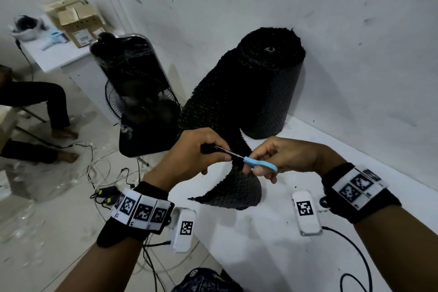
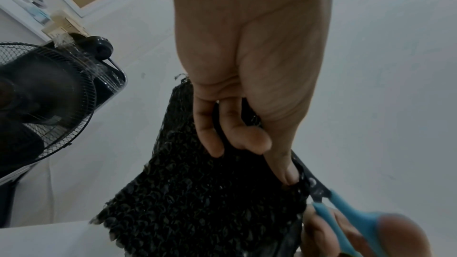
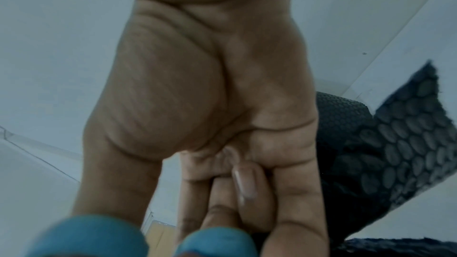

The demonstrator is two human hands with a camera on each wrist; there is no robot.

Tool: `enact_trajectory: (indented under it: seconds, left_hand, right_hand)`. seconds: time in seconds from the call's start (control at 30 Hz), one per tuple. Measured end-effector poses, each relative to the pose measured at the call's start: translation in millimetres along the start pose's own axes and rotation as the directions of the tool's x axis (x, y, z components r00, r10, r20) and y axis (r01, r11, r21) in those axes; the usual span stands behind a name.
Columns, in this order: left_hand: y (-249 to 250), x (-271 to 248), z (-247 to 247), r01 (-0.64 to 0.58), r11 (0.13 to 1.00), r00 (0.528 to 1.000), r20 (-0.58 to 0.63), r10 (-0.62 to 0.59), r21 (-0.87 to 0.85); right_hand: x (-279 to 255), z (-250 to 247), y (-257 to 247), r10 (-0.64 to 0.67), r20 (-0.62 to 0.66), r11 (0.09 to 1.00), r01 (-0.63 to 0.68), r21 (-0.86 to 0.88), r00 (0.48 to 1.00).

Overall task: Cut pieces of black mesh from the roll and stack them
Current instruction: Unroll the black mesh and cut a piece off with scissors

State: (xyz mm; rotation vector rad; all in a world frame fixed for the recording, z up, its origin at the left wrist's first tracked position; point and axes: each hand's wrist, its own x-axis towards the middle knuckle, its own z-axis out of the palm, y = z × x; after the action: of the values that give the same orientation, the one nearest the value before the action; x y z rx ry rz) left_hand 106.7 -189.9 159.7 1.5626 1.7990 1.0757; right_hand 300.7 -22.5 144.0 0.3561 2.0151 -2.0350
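Note:
A fat roll of black mesh stands on end on the white table against the wall. A strip of mesh runs from it down to my hands, and its loose end curls onto the table. My left hand pinches the mesh at the cut line. My right hand grips blue-handled scissors, whose blades bite into the mesh beside my left fingers. The blue handles fill the bottom of the right wrist view, with mesh to the right.
A black standing fan is just left of the roll, off the table edge. Cables lie on the floor. A seated person's legs are at far left. Cardboard boxes sit on a far white desk.

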Motion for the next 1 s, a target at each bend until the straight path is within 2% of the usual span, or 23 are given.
enact_trajectory:
  seconds: [0.2,0.4,0.5,0.63,0.87,1.0]
  left_hand:
    - [1.4,-0.1,3.5,0.006,1.000,1.000,0.024,-0.006,-0.015]
    - [-5.4,-3.3,-8.2,0.038,0.997,0.999,-0.028,-0.040,-0.071]
    - [-5.8,-2.5,-4.0,0.031,0.997,0.999,-0.008,-0.031,-0.066]
    - [-5.5,-2.3,-1.5,0.054,0.992,0.997,-0.045,-0.060,-0.112]
    - [0.0,-2.1,-1.1,0.036,0.994,0.999,0.043,-0.032,-0.103]
    - [2.7,-0.3,1.1,0.027,0.992,0.999,0.035,-0.022,-0.124]
  right_hand:
    - [0.2,0.9,-2.3,-0.020,-0.017,0.998,0.019,-0.054,1.000]
    - [-8.8,-3.1,4.3,0.014,-0.025,0.999,-0.015,-0.031,1.000]
    - [-5.8,-0.3,3.2,0.011,-0.030,0.999,-0.012,-0.032,0.999]
    - [-5.9,2.2,-1.2,-0.027,-0.031,0.999,0.025,-0.042,0.999]
    - [-5.1,1.4,-9.0,0.003,0.031,0.997,0.000,-0.071,1.000]
    - [-3.0,2.3,-12.7,-0.012,0.034,0.997,0.014,-0.070,0.999]
